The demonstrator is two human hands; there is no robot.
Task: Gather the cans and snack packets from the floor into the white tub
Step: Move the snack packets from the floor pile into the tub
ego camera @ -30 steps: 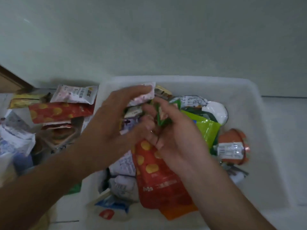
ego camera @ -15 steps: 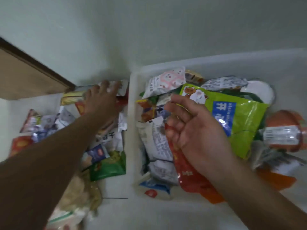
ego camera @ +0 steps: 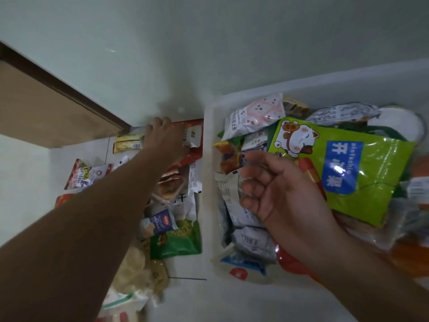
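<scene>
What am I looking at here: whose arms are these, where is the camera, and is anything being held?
There is no machine. A person works with bare hands, and the single camera sits on their head, looking forward and down, so both arms enter from the bottom edge. The left hand reaches to snack packets scattered on the floor and lies on a red packet. Whether its fingers grip that packet cannot be told. The right hand hovers over the white tub, fingers loosely curled, holding nothing. The tub is piled with packets, with a green cat packet on top.
</scene>
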